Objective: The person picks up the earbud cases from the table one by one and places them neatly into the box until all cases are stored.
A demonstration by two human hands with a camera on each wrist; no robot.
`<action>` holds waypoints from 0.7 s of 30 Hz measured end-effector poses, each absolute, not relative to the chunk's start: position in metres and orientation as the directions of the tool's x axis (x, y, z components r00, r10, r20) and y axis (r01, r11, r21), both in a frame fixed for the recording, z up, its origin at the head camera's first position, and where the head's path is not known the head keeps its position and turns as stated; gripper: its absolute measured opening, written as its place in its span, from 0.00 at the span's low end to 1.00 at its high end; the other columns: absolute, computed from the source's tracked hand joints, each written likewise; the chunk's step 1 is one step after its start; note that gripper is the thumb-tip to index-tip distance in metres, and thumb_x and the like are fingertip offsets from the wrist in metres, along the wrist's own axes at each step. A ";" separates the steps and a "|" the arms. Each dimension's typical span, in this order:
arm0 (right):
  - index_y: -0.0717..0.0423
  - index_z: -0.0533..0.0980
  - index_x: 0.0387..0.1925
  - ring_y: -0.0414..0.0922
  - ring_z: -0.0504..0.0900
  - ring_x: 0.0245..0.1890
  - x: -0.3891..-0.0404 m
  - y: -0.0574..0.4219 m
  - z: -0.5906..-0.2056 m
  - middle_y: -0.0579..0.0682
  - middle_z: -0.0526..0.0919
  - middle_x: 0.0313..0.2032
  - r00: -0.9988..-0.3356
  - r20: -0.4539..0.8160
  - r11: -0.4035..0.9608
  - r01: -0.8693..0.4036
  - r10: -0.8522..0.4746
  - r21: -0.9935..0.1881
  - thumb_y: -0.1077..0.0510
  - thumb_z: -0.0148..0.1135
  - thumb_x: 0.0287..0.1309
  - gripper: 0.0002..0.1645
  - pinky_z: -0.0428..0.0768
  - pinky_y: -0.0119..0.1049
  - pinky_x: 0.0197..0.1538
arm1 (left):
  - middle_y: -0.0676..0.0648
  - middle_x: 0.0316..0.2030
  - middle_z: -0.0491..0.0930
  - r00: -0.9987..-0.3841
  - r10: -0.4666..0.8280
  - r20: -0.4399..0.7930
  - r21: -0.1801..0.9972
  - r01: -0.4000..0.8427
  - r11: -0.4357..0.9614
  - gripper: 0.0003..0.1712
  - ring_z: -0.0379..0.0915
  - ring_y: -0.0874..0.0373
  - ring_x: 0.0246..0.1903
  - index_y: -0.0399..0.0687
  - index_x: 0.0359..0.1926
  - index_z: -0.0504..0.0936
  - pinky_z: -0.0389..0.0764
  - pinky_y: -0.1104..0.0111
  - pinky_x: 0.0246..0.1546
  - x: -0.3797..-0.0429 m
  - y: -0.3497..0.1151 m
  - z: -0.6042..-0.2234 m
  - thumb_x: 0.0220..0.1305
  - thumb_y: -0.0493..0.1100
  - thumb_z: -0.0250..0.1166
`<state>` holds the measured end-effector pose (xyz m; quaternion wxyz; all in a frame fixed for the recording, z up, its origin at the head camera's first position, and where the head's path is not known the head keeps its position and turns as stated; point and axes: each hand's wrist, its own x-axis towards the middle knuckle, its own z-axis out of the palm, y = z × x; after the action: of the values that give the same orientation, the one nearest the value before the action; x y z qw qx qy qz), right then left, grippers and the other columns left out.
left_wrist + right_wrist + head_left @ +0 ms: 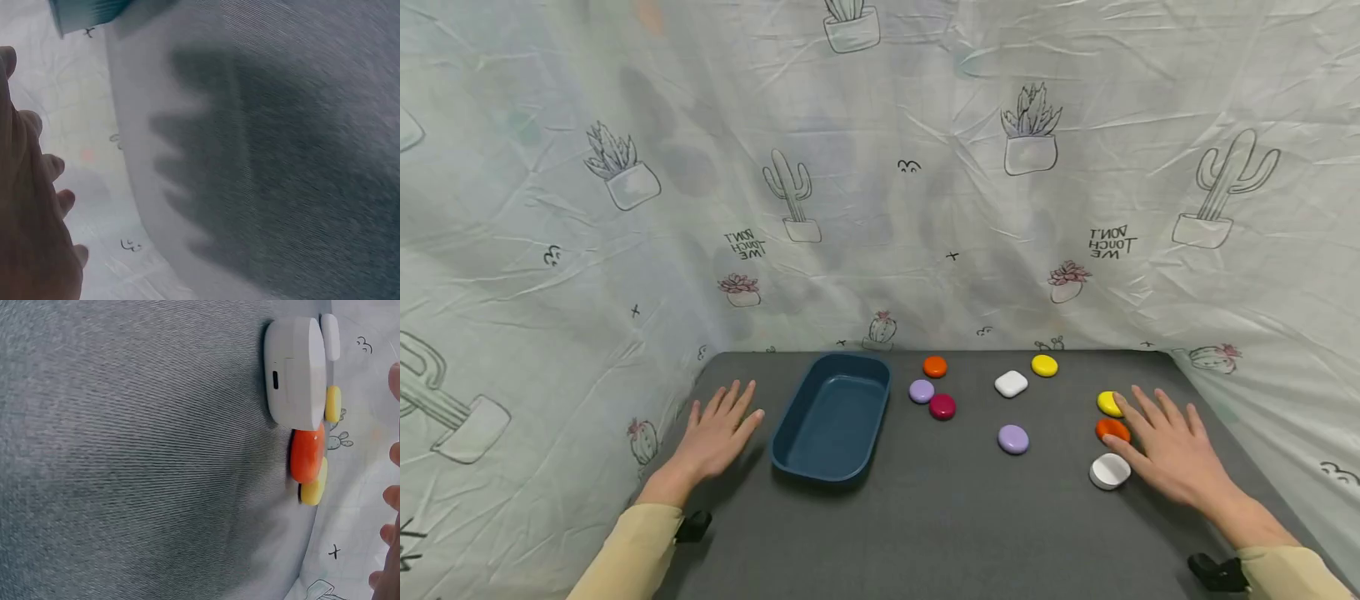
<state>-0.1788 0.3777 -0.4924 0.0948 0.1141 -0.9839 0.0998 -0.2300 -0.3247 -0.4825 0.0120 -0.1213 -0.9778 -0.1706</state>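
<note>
My left hand (711, 437) hovers above the table left of a dark blue tray (831, 425), fingers spread and straight, holding nothing. Palm down over the table's right side is my right hand (1176, 454), its fingers also extended. Closest to it are a yellow rounded piece (1107, 405), an orange one (1111, 430) and a white rounded case (1109, 473). In the head view the index fingertip overlaps the yellow piece; the right wrist view shows the fingers apart from the pieces. A small dark slot marks the side of the white case (290, 375).
Mid-table lie a second orange piece (935, 367), a lilac one (922, 392), a crimson one (942, 407), another lilac one (1013, 439), a white squarish one (1011, 384) and a second yellow one (1044, 366). A printed curtain (925, 208) hangs behind the grey table (940, 525).
</note>
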 end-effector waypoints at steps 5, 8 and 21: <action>0.61 0.66 0.73 0.72 0.57 0.69 -0.180 0.375 -0.488 0.69 0.65 0.70 -0.923 0.283 0.924 -0.324 -0.262 -0.203 0.39 0.66 0.66 0.45 0.44 0.73 0.68 | 0.32 0.79 0.39 -0.968 0.250 -0.001 0.460 0.221 0.860 0.43 0.32 0.27 0.76 0.47 0.83 0.43 0.31 0.28 0.65 -0.234 -0.317 -0.473 0.81 0.66 0.36; 0.61 0.73 0.68 0.70 0.62 0.65 -0.181 0.373 -0.483 0.67 0.71 0.65 -0.903 0.310 0.900 -0.374 -0.298 -0.225 0.45 0.72 0.61 0.40 0.55 0.72 0.61 | 0.32 0.80 0.38 -0.958 0.286 -0.040 0.601 0.205 0.773 0.42 0.31 0.29 0.76 0.45 0.83 0.41 0.35 0.29 0.66 -0.237 -0.311 -0.464 0.82 0.65 0.36; 0.50 0.80 0.61 0.62 0.66 0.61 -0.169 0.375 -0.485 0.59 0.79 0.59 -0.942 0.119 0.888 -0.334 -0.312 -0.316 0.51 0.79 0.50 0.35 0.63 0.67 0.55 | 0.35 0.79 0.47 -0.889 0.362 -0.280 0.866 -0.071 0.494 0.41 0.57 0.33 0.72 0.66 0.83 0.38 0.70 0.40 0.61 -0.256 -0.301 -0.464 0.79 0.66 0.44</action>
<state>-0.1694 0.3746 -0.4850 0.0323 0.1665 -0.9710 0.1683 -0.2564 -0.3014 -0.4636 -0.2189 -0.0870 -0.8362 -0.4953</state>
